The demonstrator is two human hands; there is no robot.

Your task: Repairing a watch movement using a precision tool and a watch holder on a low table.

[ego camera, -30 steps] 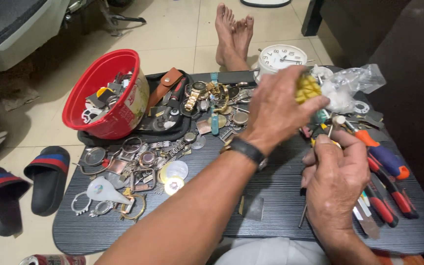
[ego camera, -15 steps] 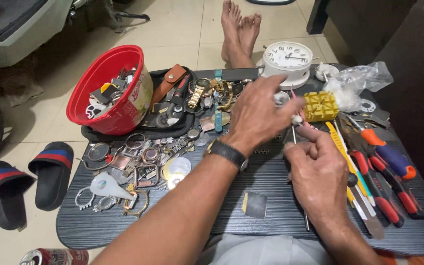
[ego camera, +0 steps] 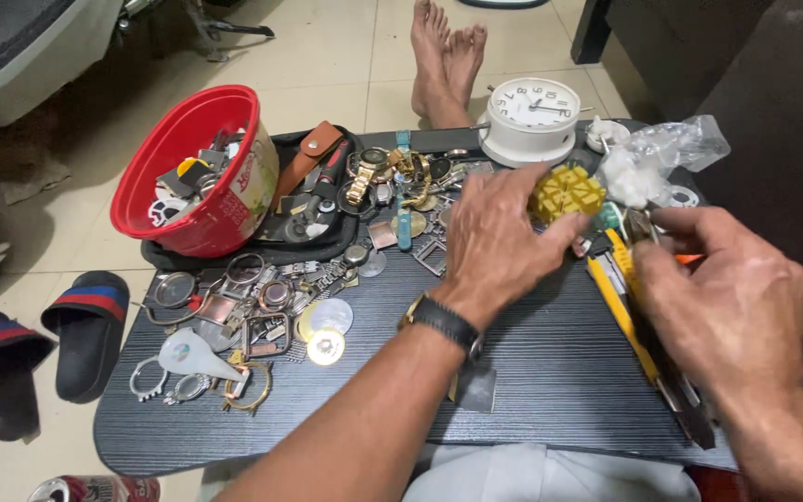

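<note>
Left hand (ego camera: 494, 246) w/ black wristwatch (ego camera: 443, 323) reaches over the dark wood-grain desk (ego camera: 550, 372), fingertips closing on a yellow ridged plastic block (ego camera: 566, 192) near the round white clock (ego camera: 532, 116). Right hand (ego camera: 722, 297) pinches a thin metal tool (ego camera: 648, 226), grip closed, above yellow-handled tools (ego camera: 620, 307). Shiny watch parts (ego camera: 262, 307) litter the left side beside a red plastic bowl (ego camera: 188, 172).

clear plastic bag (ego camera: 666, 153) (crumpled), table's far-right

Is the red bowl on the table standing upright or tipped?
Tipped: the red bowl leans sideways, its mouth facing the camera, with small parts inside.
</note>
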